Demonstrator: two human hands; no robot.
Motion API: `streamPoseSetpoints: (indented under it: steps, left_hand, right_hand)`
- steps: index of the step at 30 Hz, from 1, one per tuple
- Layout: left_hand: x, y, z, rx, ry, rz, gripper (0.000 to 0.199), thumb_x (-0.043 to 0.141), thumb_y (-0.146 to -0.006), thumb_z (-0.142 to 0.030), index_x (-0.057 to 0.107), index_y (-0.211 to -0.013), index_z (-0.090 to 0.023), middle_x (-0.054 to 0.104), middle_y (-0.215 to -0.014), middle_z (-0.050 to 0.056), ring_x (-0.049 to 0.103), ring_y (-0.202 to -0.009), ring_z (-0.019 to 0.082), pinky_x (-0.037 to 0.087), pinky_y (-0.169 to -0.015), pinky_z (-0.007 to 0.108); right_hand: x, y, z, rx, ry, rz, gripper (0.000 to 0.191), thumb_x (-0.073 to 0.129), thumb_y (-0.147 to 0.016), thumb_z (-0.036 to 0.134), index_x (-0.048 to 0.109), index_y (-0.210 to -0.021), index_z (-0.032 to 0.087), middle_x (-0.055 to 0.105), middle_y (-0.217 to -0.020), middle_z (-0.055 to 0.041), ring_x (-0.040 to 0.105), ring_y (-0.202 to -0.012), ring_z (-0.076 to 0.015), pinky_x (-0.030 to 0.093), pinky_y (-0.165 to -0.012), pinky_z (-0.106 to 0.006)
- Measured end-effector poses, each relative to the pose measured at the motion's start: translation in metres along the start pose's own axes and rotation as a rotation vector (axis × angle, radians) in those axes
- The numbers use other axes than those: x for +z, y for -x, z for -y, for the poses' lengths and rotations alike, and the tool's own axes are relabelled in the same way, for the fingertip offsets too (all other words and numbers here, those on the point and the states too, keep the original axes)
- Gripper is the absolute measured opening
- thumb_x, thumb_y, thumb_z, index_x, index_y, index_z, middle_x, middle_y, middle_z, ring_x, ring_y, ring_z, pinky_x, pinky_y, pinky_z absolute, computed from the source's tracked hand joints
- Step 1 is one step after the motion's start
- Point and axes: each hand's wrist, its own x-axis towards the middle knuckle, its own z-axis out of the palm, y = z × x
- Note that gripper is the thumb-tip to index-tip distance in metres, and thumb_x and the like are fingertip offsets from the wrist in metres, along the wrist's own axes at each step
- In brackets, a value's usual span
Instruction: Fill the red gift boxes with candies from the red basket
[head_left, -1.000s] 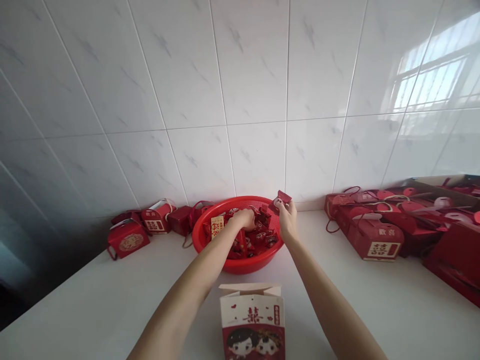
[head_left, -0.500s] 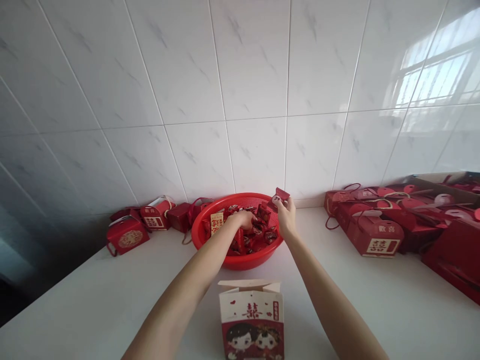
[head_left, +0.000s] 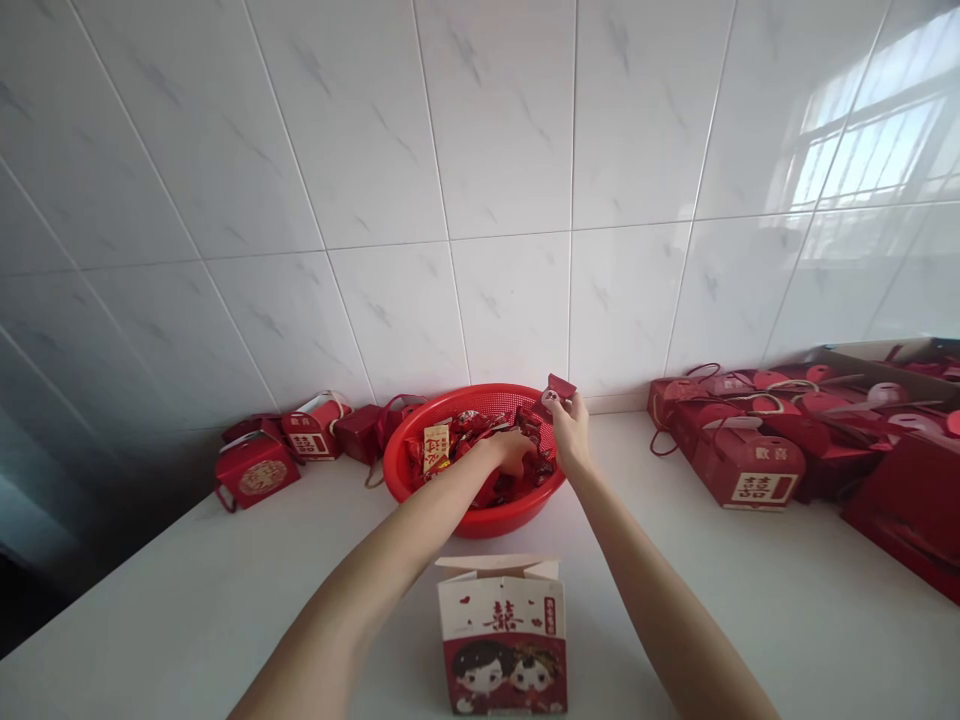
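Observation:
A red plastic basket (head_left: 495, 522) full of red-wrapped sweets stands against the wall. My left hand (head_left: 513, 450) reaches down among the sweets on its right side; the fingertips are hidden there. Over the basket's right rim, my right hand (head_left: 568, 420) is closed on a small red packet (head_left: 556, 390) with a pale round mark. A cream and gold packet (head_left: 436, 447) lies at the left inside the basket. In front, between my forearms, a white and red box (head_left: 504, 640) with two cartoon figures stands upright, its top flaps raised.
Several small red boxes with cords, one bearing a gold round print (head_left: 261, 477), sit left of the basket. At the right are many red gift boxes (head_left: 757, 470), with an open carton (head_left: 862, 362) behind them. A tiled wall (head_left: 510, 300) closes off the back of the white table (head_left: 172, 610).
My left hand has moved right within the basket, showing more sweets at the left. My right hand still holds the small red packet in nearly the same place.

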Motion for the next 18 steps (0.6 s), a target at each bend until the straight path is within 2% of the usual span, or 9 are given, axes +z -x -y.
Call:
streamPoseSetpoints:
  steps: [3, 6, 10, 12, 15, 18]
  left_hand:
    - [-0.01, 0.003, 0.002, -0.005, 0.122, -0.043, 0.017, 0.069, -0.056, -0.004, 0.068, -0.063, -0.019, 0.073, -0.075, 0.005, 0.068, -0.089, 0.032, 0.05, -0.088, 0.041]
    - [-0.023, 0.011, 0.009, -0.003, 0.307, -0.116, 0.009, 0.067, -0.07, -0.017, 0.072, -0.078, -0.018, 0.075, -0.083, 0.005, 0.07, -0.088, 0.027, 0.053, -0.084, 0.038]
    - [-0.036, 0.023, 0.016, 0.016, 0.53, -0.235, 0.026, 0.066, -0.082, -0.034, 0.072, -0.102, -0.018, 0.076, -0.102, 0.007, 0.07, -0.097, 0.022, 0.054, -0.09, 0.036]
    - [-0.04, 0.027, 0.019, 0.031, 0.694, -0.298, 0.031, 0.068, -0.082, -0.038, 0.071, -0.105, -0.018, 0.075, -0.105, 0.008, 0.07, -0.099, 0.023, 0.053, -0.092, 0.036]
    - [-0.042, 0.028, 0.023, 0.08, 1.022, -0.398, 0.036, 0.079, -0.073, -0.037, 0.072, -0.102, -0.016, 0.076, -0.103, 0.01, 0.069, -0.099, 0.025, 0.052, -0.091, 0.038]
    - [-0.044, 0.025, 0.027, 0.132, 1.143, -0.46, 0.042, 0.085, -0.066, -0.033, 0.072, -0.102, -0.017, 0.075, -0.103, 0.009, 0.068, -0.1, 0.025, 0.051, -0.093, 0.038]
  right_hand:
    - [0.001, 0.0, 0.002, 0.008, -0.022, -0.002, 0.02, 0.061, -0.07, 0.034, 0.052, -0.085, 0.024, 0.064, -0.083, -0.0001, 0.061, -0.077, -0.0177, 0.051, -0.073, -0.032]
    - [0.001, 0.001, 0.003, 0.009, -0.046, -0.011, 0.017, 0.06, -0.071, 0.032, 0.052, -0.083, 0.024, 0.063, -0.082, 0.0004, 0.061, -0.076, -0.0171, 0.051, -0.073, -0.031]
    - [0.001, 0.002, 0.004, -0.018, -0.055, 0.011, 0.016, 0.06, -0.072, 0.032, 0.054, -0.084, 0.023, 0.064, -0.082, 0.0003, 0.061, -0.077, -0.0174, 0.051, -0.075, -0.032]
    - [0.001, 0.003, 0.004, -0.023, -0.06, 0.022, 0.018, 0.062, -0.072, 0.034, 0.056, -0.085, 0.022, 0.065, -0.084, -0.0003, 0.062, -0.079, -0.018, 0.052, -0.076, -0.033]
    - [0.001, 0.003, 0.003, -0.028, -0.078, 0.036, 0.021, 0.066, -0.071, 0.035, 0.058, -0.084, 0.021, 0.067, -0.084, -0.0009, 0.064, -0.081, -0.0187, 0.052, -0.078, -0.034]
    - [0.0, 0.002, 0.002, -0.022, -0.082, 0.068, 0.023, 0.067, -0.07, 0.037, 0.061, -0.085, 0.02, 0.069, -0.084, -0.0016, 0.065, -0.082, -0.0196, 0.053, -0.079, -0.035]
